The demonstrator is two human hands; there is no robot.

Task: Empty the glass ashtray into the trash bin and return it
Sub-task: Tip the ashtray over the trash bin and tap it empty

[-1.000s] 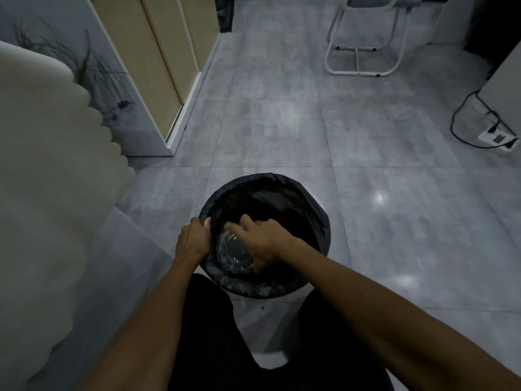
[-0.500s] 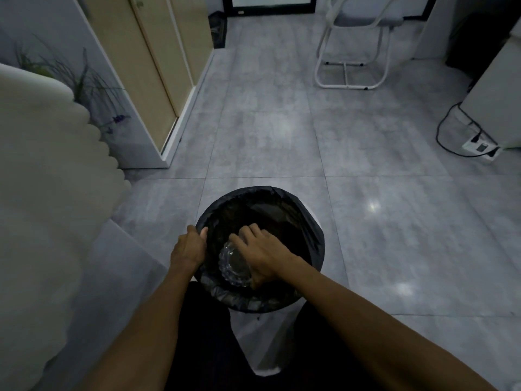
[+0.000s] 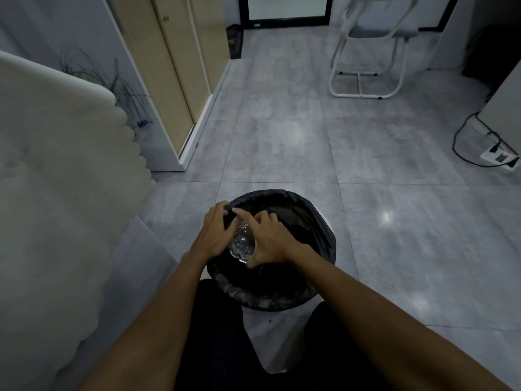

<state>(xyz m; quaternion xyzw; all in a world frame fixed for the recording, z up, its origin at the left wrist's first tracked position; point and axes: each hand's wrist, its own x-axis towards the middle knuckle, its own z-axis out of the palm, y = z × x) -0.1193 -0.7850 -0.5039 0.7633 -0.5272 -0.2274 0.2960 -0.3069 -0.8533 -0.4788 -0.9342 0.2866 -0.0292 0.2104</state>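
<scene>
The glass ashtray [image 3: 242, 244] is held over the left part of the trash bin's [image 3: 324, 235] opening, above the black liner bag [image 3: 298, 218] that is folded over the rim. It is tipped up on edge rather than lying flat: its round face turns toward the camera and to the left, and its upper edge leans away. Being round, it has no clear long axis; which way its hollow side faces cannot be told through the glare on the glass.

The right hand [image 3: 270, 241] grips the ashtray from the right, its fingers [image 3: 248, 218] curled over the top edge and the thumb low near the bottom edge. The left hand [image 3: 215, 232] lies against the ashtray's left side with its fingers [image 3: 222, 207] bent and reaching to the bin's far-left rim; whether they pinch the liner, the rim or the glass cannot be told.

The bin stands on the grey tiled floor [image 3: 394, 221] between the person's dark-clad knees. A pale sofa [image 3: 56, 179] fills the left of the view. Beyond it stands a cabinet with light wooden doors [image 3: 169, 74], with a thin-leaved plant [image 3: 118, 86] beside it. A white folding chair [image 3: 372, 52] stands well apart at the far right, and a power strip [image 3: 499, 159] with a black cable lies on the floor at the right edge.
</scene>
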